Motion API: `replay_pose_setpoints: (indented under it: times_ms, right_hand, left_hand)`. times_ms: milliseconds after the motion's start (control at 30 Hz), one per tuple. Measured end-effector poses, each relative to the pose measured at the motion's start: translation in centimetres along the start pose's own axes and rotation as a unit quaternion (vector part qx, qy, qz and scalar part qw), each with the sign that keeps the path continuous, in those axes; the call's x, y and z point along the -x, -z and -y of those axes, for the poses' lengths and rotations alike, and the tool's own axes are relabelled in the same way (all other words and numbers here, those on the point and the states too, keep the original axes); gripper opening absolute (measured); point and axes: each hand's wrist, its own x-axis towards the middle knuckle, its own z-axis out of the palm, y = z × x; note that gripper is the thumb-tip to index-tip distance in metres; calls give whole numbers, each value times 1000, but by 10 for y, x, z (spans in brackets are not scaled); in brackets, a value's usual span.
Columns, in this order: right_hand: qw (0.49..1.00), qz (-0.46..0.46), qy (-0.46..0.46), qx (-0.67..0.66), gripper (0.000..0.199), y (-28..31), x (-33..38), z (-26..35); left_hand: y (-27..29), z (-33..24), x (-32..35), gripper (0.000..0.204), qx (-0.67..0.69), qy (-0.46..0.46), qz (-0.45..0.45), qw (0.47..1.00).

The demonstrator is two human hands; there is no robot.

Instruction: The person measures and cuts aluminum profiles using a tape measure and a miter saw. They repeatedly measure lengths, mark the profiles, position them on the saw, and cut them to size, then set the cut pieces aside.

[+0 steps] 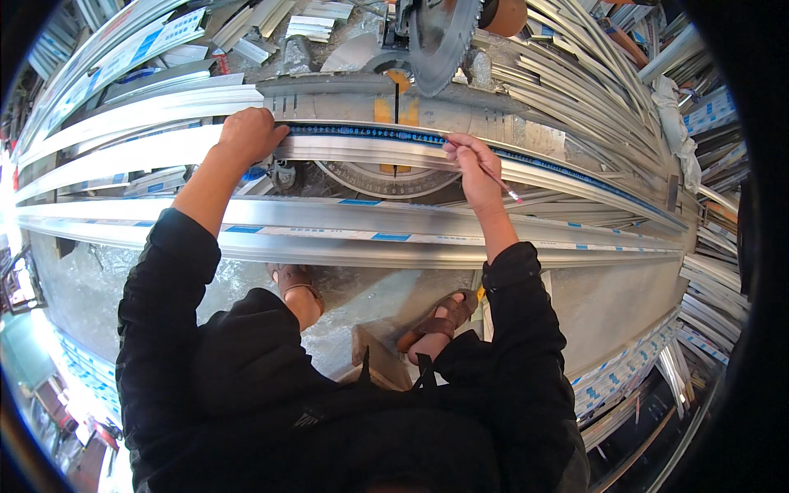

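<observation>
My left hand (249, 133) presses down on a long aluminium profile (362, 148) that lies across the bed of a mitre saw. My right hand (475, 168) grips a thin pencil (496, 177) with its tip on the same profile, right of the saw slot. A dark measuring tape (370, 131) runs along the profile's far edge. The circular saw blade (444, 37) hangs raised above the yellow-marked slot (396, 103), between my two hands and beyond them.
More long aluminium profiles (345, 226) lie across in front of me at waist height. Stacks of profiles (575, 90) fill the right and the far left. My sandalled feet (296, 283) stand on a dusty floor below.
</observation>
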Motion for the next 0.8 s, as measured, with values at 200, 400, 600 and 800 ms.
replay_pose_setpoints:
  times_ms: [200, 400, 600, 800]
  right_hand:
    - [1000, -2, -8, 10, 18, -27, 1, -5]
    - [998, 19, 8, 60, 13, -35, 0, -7]
    - [995, 52, 13, 83, 14, -55, -6, -11]
    - [986, 40, 11, 162, 15, -62, -11, -11]
  left_hand:
    - [-2, 3, 0, 49, 8, -11, 1, 1000]
    - [-3, 3, 1, 49, 15, -8, -4, 1000]
    - [7, -2, 2, 45, 7, 17, 56, 998]
    - [10, -4, 6, 45, 16, 19, 42, 999]
